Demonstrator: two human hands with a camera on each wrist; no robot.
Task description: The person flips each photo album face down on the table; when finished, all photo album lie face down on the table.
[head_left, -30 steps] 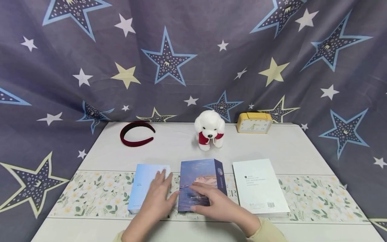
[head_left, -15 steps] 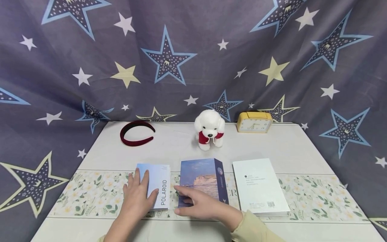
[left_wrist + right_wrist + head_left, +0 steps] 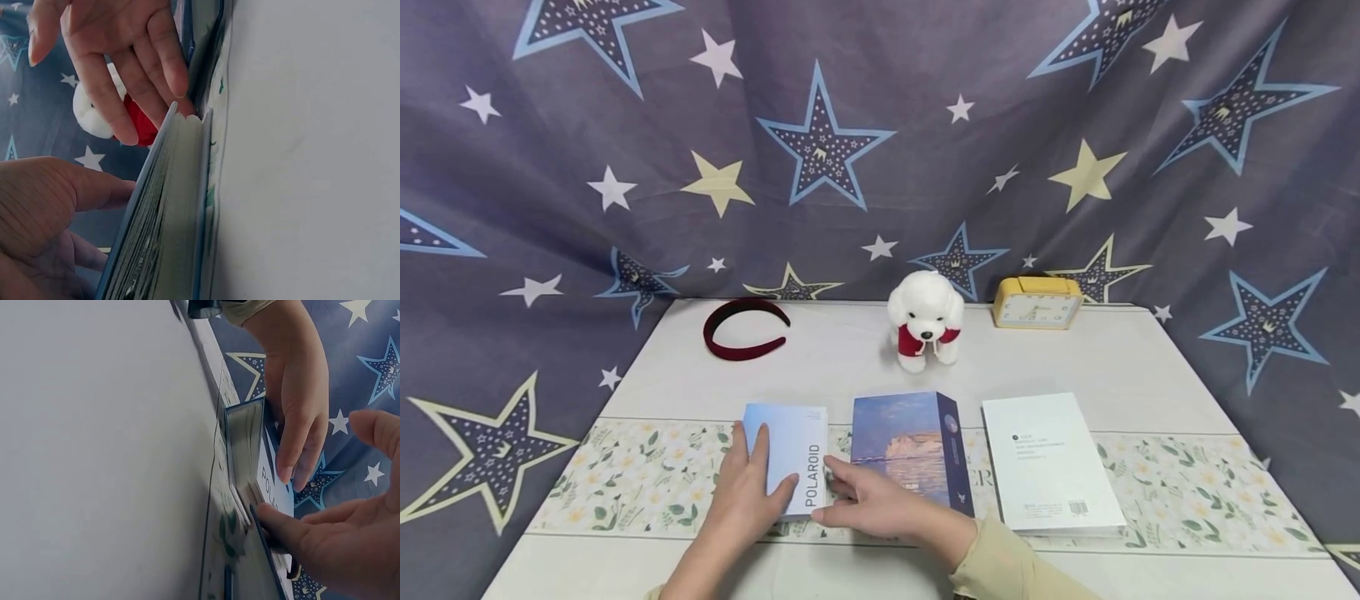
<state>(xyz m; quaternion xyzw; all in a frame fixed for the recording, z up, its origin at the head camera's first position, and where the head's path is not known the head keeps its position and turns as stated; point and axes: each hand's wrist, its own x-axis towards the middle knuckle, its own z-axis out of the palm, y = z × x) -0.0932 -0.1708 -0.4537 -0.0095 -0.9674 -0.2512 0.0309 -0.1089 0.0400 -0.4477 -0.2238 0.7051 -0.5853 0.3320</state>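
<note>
A light blue photo album (image 3: 788, 450) with POLAROID on its cover lies flat at the left of a row of three. My left hand (image 3: 737, 487) rests along its left side, with fingers and thumb lying over the cover. My right hand (image 3: 883, 502) reaches across the dark blue photo album (image 3: 898, 425), its thumb and fingertips right at the light blue album's right edge. In the left wrist view, the album's page edges (image 3: 178, 206) show between its covers. From the right wrist view, the right thumb (image 3: 284, 525) sits at the album's side.
To the right lies a white book (image 3: 1051, 462) with a barcode. Behind stand a white plush dog (image 3: 927, 304) and a yellow alarm clock (image 3: 1037, 304), beside a dark red headband (image 3: 711, 333). A starry curtain (image 3: 880, 167) hangs past the table's back edge.
The light blue album's cover now shows its POLAROID lettering. My left hand shifted left off the cover's middle, then slightly right; my right hand moved left from the dark blue album to the light blue one.
</note>
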